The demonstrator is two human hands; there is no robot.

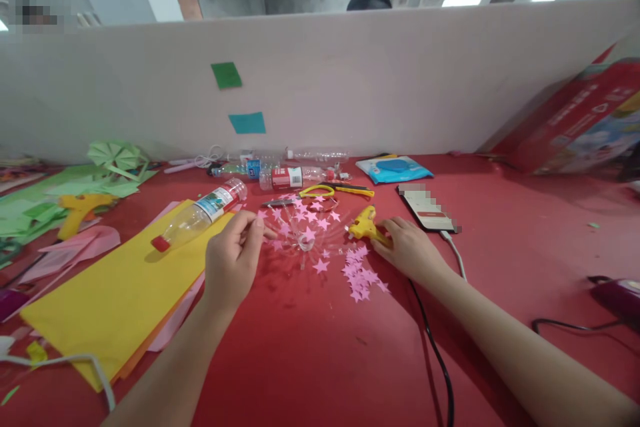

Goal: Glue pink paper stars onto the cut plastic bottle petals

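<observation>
My left hand (234, 255) is closed in a pinch at the left side of a clear plastic piece (305, 242) with thin strips spreading out from its centre. Pink stars (309, 233) sit on many of the strips. A pink star tip shows by the pinching fingers, but what they grip is too small to make out. My right hand (407, 247) is wrapped round the handle of a yellow glue gun (365, 223), whose nozzle points left. Below the gun lies a pile of loose pink stars (358, 275) on the red table (310, 360).
A bottle with a red cap (204, 212) lies on yellow paper (115, 290) at left. Behind are more bottles (287, 178), yellow-handled scissors (320, 191), a cutter (353, 189) and a wipes pack (394, 168). A phone (427, 207) is at right; a black cable (435, 340) runs forward.
</observation>
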